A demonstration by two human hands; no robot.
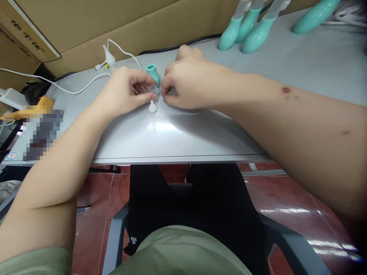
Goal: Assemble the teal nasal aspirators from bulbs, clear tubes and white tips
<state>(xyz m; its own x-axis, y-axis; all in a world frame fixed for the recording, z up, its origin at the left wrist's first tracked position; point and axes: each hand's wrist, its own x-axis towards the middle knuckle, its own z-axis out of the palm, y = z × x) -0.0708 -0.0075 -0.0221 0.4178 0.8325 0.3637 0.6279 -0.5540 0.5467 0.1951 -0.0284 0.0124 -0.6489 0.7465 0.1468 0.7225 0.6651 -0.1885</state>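
My left hand [126,89] pinches a small clear plastic cup-like part [153,91] between thumb and fingers, just above the table. My right hand [186,78] is close beside it on the right, its fingers curled and thumb bent in. Whatever its fingertips hold, if anything, is hidden. Directly behind the clear part stands a teal rubber bulb [153,73] with an open round mouth. A small white cone-shaped tip [153,107] sits on the table in front of my left thumb.
Behind my left hand are a translucent nozzle [109,56] and a white cable [86,90]. Several teal bulbs with clear tops [258,34] lie at the back right. A cardboard wall [129,26] borders the grey table [183,141]. A yellow object [44,104] lies at left.
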